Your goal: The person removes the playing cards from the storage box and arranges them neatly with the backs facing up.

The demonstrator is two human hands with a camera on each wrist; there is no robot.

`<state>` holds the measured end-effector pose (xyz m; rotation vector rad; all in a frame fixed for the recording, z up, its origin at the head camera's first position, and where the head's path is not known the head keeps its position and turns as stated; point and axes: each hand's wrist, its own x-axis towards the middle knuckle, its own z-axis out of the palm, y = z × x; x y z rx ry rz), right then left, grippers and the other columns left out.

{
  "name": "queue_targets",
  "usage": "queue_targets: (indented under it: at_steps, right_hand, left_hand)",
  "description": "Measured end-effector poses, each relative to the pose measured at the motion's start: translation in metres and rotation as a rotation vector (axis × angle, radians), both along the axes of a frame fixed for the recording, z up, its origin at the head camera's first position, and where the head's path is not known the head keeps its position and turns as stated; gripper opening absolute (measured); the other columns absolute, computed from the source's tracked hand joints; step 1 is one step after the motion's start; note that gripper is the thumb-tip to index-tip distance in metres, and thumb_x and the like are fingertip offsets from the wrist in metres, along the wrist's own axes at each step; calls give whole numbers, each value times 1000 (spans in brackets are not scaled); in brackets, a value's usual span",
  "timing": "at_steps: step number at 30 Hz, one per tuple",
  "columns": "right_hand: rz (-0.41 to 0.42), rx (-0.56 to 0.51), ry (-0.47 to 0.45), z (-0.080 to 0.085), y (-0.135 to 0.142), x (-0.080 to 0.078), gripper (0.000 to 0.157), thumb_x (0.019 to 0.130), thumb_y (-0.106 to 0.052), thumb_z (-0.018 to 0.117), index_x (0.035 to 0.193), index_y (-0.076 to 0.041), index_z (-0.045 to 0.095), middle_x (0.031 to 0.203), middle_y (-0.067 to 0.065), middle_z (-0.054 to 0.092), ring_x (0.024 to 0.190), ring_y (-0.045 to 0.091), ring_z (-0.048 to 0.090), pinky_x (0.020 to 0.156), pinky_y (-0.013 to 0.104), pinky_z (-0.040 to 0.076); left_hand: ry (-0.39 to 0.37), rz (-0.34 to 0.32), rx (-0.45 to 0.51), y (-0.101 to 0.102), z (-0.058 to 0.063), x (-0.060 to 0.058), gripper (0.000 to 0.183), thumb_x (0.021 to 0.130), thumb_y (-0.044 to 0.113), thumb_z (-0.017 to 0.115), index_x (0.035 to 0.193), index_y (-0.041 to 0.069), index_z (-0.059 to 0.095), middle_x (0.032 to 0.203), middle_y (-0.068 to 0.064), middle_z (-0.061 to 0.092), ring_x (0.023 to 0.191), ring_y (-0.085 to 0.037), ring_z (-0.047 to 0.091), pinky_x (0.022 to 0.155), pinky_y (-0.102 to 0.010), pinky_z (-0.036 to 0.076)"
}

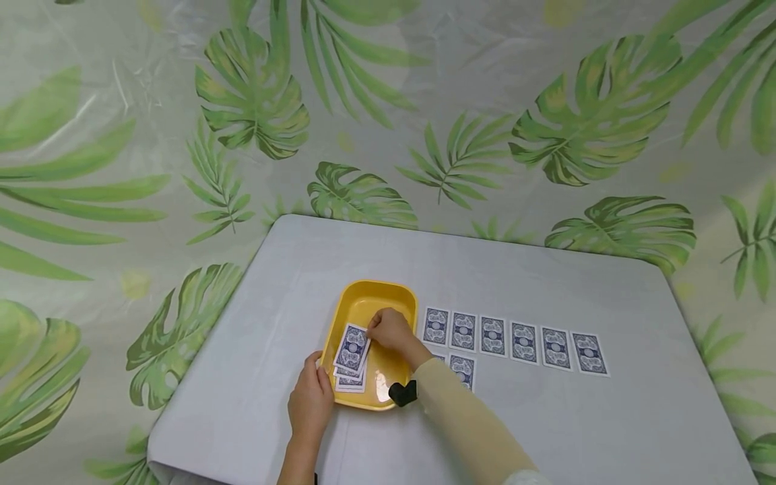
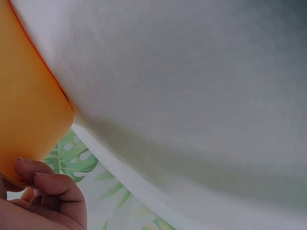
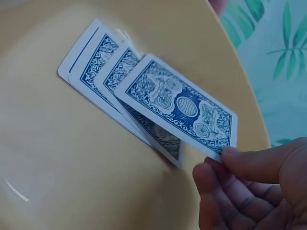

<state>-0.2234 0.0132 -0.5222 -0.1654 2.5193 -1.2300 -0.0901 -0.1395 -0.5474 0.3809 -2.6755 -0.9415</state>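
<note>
My right hand reaches into the yellow tray and pinches the corner of a blue-backed playing card between thumb and fingers. That card is tilted over several other playing cards, which lie overlapped and face down at the tray's left side. My left hand grips the tray's left rim from outside; in the left wrist view its curled fingers sit at the rim of the orange-looking tray wall.
Right of the tray, a row of face-down cards runs across the white-covered table. Nearer, a second short row shows one card and part of another under the right forearm. A leaf-patterned backdrop surrounds the table.
</note>
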Motion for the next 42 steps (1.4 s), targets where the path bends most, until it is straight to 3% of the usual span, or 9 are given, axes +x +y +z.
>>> queue_targets:
  at_steps: [5, 12, 15, 21, 25, 35, 42]
  right_hand:
    - [-62, -165, -34, 13, 8, 1, 6, 87, -2, 69, 85, 2, 65, 72, 8, 63, 68, 30, 66, 57, 24, 48]
    - [-172, -306, -47, 26, 23, 5, 8, 90, -3, 66, 94, 3, 69, 81, 11, 67, 80, 38, 67, 72, 43, 55]
    - [-228, -353, -36, 28, 34, 7, 12, 91, -4, 66, 99, 4, 70, 86, 11, 68, 81, 37, 67, 75, 44, 55]
    - [-344, -380, 0, 29, 59, 16, 16, 92, -6, 65, 104, 2, 72, 90, 9, 68, 78, 23, 63, 74, 38, 54]
    - [-394, -402, 21, 29, 74, 21, 16, 92, -6, 64, 104, 1, 72, 92, 10, 68, 81, 26, 62, 76, 40, 54]
    - [-447, -408, 38, 31, 101, 27, 19, 92, -7, 65, 108, 2, 70, 92, 10, 67, 80, 23, 62, 75, 38, 54]
    - [-499, -415, 42, 29, 120, 30, 18, 91, -5, 65, 107, 4, 69, 90, 10, 68, 76, 21, 61, 71, 34, 53]
  left_hand:
    - [7, 1, -1, 1, 1, -1, 30, 98, 8, 49, 126, 0, 54, 98, -23, 67, 61, -24, 51, 53, -40, 43]
    - [-1, 1, -4, 3, 2, -1, 31, 98, 9, 50, 127, -1, 54, 98, -23, 67, 63, -25, 53, 55, -41, 44]
    - [-5, -3, 1, 4, 2, 0, 31, 98, 9, 50, 127, -1, 54, 97, -23, 66, 62, -25, 52, 54, -41, 43]
    - [-9, -1, 1, 5, 2, 1, 31, 98, 9, 49, 127, 0, 54, 96, -22, 66, 59, -23, 50, 51, -38, 41]
    - [-17, 7, 4, 4, 3, 2, 31, 98, 9, 49, 127, -1, 54, 94, -22, 66, 57, -23, 48, 51, -37, 40]
    - [-42, 18, 6, 3, 5, 2, 31, 99, 9, 46, 128, -1, 53, 98, -25, 66, 58, -24, 49, 52, -40, 41]
    - [-12, 16, -2, 5, 4, 1, 30, 98, 9, 47, 126, -1, 54, 99, -26, 66, 62, -30, 56, 55, -48, 45]
